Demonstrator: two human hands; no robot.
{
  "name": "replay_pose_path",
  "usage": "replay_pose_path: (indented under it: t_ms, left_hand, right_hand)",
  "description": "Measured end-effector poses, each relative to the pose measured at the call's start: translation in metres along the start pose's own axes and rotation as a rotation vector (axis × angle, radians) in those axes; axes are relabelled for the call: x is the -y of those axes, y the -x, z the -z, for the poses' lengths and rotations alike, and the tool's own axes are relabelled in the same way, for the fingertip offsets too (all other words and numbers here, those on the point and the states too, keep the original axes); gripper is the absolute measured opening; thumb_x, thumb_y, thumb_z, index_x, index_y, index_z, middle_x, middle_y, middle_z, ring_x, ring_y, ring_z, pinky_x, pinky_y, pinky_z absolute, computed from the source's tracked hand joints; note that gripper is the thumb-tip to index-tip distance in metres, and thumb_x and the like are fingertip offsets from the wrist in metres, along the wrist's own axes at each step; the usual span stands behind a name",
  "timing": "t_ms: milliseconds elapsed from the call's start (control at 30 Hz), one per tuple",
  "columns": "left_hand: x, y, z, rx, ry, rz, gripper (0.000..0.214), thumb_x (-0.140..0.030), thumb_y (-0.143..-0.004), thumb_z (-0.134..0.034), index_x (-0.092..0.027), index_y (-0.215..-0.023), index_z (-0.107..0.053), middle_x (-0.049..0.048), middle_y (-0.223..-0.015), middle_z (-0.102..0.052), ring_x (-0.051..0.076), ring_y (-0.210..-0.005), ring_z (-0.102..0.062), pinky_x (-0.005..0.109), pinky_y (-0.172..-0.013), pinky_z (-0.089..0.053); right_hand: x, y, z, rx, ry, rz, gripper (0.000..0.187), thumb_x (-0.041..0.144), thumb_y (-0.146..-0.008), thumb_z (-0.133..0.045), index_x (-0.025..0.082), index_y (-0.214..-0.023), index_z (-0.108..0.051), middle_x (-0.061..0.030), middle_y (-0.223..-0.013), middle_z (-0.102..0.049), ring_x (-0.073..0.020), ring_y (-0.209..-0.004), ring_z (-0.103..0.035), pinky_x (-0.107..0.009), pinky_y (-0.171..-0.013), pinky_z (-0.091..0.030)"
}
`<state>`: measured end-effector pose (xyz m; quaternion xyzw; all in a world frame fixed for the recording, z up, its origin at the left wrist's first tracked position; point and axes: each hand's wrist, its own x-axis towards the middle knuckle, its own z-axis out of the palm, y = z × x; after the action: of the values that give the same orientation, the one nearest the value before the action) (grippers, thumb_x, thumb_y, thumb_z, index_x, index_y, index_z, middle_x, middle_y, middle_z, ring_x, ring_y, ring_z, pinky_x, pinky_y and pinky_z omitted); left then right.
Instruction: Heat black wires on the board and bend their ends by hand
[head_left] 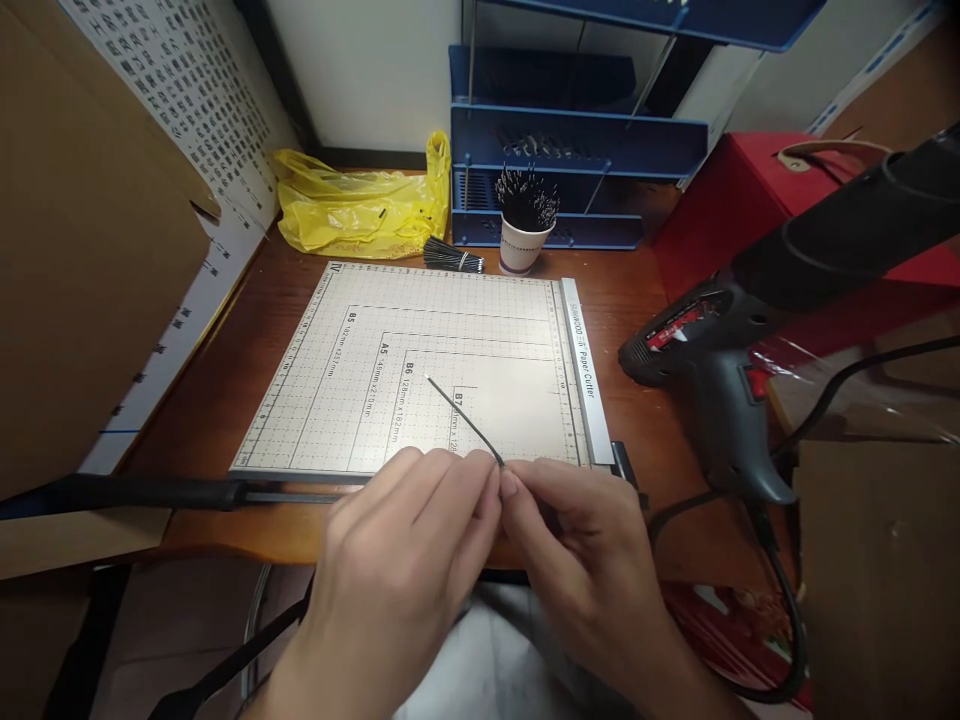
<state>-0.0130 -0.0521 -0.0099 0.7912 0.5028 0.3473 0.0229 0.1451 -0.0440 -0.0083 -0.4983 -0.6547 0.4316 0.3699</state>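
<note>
A thin black wire (pixel 465 418) with a pale tip slants up and left over the paper cutter's board (pixel 502 410). Its lower end runs in between the fingertips of both hands, where the fingers hide it. My left hand (pixel 409 540) is closed, thumb and forefinger pinching at the wire. Touching it fingertip to fingertip, my right hand (pixel 589 550) is also closed in a pinch at that same end. Both hands are above the cutter's near edge. Behind the board lie a bundle of similar black wires (pixel 454 256) and a paper cup (pixel 521 248) packed with more, their pale tips upward.
On the right rests a heat gun (pixel 720 370) with its cord, in front of a red box (pixel 739 200). The cutter's black handle (pixel 195 493) extends left. A yellow plastic bag (pixel 360 210) and a blue rack (pixel 577 140) stand behind. Cardboard (pixel 877 580) occupies the lower right.
</note>
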Motion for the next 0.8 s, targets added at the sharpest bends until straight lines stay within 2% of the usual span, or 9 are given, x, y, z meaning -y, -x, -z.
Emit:
replay_pose_path:
  t_ms: [233,333,433,600,800]
  left_hand:
    - [0.003,-0.004,-0.003,-0.013,0.071,0.011,0.008,-0.012,-0.099,-0.062,-0.019,-0.094,-0.063,-0.0013,-0.076,-0.065,0.014,-0.068,-0.058,0.031,-0.063,-0.042]
    - [0.008,-0.007,-0.002,0.015,0.148,0.054,0.009,-0.013,-0.097,-0.064,-0.020,-0.092,-0.065,-0.0023,-0.074,-0.063,0.013,-0.067,-0.057,0.030,-0.062,-0.043]
    - [0.012,-0.008,0.000,0.051,0.211,0.083,0.006,-0.013,-0.095,-0.064,-0.019,-0.092,-0.066,-0.0012,-0.079,-0.067,0.012,-0.071,-0.058,0.028,-0.065,-0.047]
    - [0.013,-0.007,0.005,-0.004,0.181,0.037,0.014,-0.009,-0.092,-0.067,-0.017,-0.104,-0.066,0.0020,-0.091,-0.073,0.014,-0.079,-0.062,0.029,-0.073,-0.051]
    - [0.013,-0.011,0.008,0.030,0.258,0.057,0.012,-0.005,-0.093,-0.065,-0.016,-0.097,-0.067,-0.0004,-0.083,-0.071,0.010,-0.075,-0.060,0.025,-0.071,-0.050]
  right_hand:
    - [-0.002,-0.005,0.002,0.068,-0.265,-0.169,0.043,0.028,-0.103,-0.048,0.020,-0.062,-0.038,0.0045,-0.060,-0.028,-0.0090,-0.055,-0.026,-0.027,-0.050,-0.021]
    - [-0.002,-0.008,0.005,0.115,-0.282,-0.172,0.043,0.030,-0.105,-0.047,0.020,-0.063,-0.041,0.0052,-0.058,-0.030,-0.0086,-0.053,-0.026,-0.026,-0.048,-0.022]
    - [-0.003,-0.009,0.007,0.130,-0.057,-0.040,0.040,0.024,-0.103,-0.048,0.019,-0.065,-0.039,0.0050,-0.059,-0.033,-0.0082,-0.055,-0.031,-0.025,-0.051,-0.024]
    - [-0.006,-0.006,0.005,0.045,0.330,0.209,0.027,0.014,-0.098,-0.049,0.019,-0.072,-0.047,0.0043,-0.062,-0.042,-0.0086,-0.054,-0.036,-0.028,-0.054,-0.025]
    - [-0.002,-0.006,0.003,-0.009,0.589,0.387,0.027,0.005,-0.095,-0.046,0.016,-0.075,-0.059,0.0008,-0.061,-0.050,-0.0120,-0.052,-0.039,-0.033,-0.054,-0.025]
